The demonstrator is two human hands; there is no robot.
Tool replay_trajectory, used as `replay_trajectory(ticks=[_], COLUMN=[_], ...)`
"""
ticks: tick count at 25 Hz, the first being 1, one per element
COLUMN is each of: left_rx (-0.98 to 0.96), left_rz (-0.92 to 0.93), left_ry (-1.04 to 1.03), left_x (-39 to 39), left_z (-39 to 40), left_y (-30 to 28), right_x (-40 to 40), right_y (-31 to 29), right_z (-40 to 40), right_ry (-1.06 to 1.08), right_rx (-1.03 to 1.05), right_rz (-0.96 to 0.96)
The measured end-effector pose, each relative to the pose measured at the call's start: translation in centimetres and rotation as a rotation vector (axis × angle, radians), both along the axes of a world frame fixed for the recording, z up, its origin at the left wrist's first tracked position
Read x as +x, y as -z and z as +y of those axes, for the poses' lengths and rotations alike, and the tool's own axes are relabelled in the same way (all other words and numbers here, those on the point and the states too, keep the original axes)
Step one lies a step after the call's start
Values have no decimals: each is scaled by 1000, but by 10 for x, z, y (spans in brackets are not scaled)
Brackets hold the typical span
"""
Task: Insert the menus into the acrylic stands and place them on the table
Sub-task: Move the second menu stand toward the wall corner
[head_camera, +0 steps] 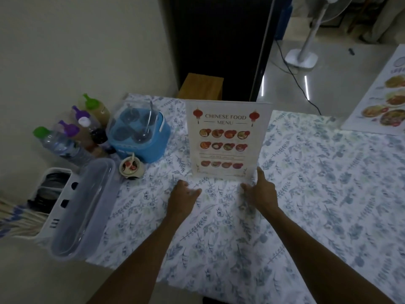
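Acrylic stand point(228, 139) upright on the table point(306, 194), mid-far area, face toward the camera. Menu point(224, 141) inside it, headed "CHINESE FOOD MENU", red lanterns at both top corners, rows of small dish photos below.

Left hand point(185, 194) just near of the stand's lower left corner, palm down, fingers loosely bent and a little apart, holding nothing; cannot tell whether it touches the base. Right hand point(260, 189) at the lower right corner, index finger stretched up against the stand's right edge, other fingers curled toward the base. Not pinching anything visible.

Table covered in a white cloth with blue leaf print.

Left of the stand: blue caddy point(140, 134) with clear lid and spoon handles showing. Further left, a cluster of bottles point(74, 132) with green and purple caps. Small round pot point(131, 167) with a spoon, just near of the caddy. Clear oblong plastic container point(83, 207) at the left table edge, beside a white basket point(52, 194).

Far right: second menu point(381, 102), lying flat, large dish photos, partly out of view. Fan base point(301, 58) on the floor beyond.
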State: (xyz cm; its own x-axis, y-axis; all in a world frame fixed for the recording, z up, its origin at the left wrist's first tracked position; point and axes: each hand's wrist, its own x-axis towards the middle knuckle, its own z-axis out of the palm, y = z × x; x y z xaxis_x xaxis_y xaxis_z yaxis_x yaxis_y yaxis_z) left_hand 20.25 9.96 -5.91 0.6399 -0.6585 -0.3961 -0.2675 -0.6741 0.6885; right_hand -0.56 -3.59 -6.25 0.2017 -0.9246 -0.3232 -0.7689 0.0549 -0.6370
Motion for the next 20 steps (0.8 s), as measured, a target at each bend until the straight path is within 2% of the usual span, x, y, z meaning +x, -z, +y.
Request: replay_trajectory(ticks=[6,10,15,20], left_rx=[-153,-152,-116,-228], left_rz=[56,22,-103,-38], left_ry=[-32,-4,154,309], left_x=[13,17,35,64], left_z=[-51,-63,-92,-148], left_y=[-18,-27,-43,-67], right_x=[2,5,8,22], right_y=[6,2,-10,-44], right_z=[-13,-17,-39,-70], right_ry=[-83,-75,-36,58], right_rx=[-84,-47,-83,-186], right_rz=[52,6,-28,56])
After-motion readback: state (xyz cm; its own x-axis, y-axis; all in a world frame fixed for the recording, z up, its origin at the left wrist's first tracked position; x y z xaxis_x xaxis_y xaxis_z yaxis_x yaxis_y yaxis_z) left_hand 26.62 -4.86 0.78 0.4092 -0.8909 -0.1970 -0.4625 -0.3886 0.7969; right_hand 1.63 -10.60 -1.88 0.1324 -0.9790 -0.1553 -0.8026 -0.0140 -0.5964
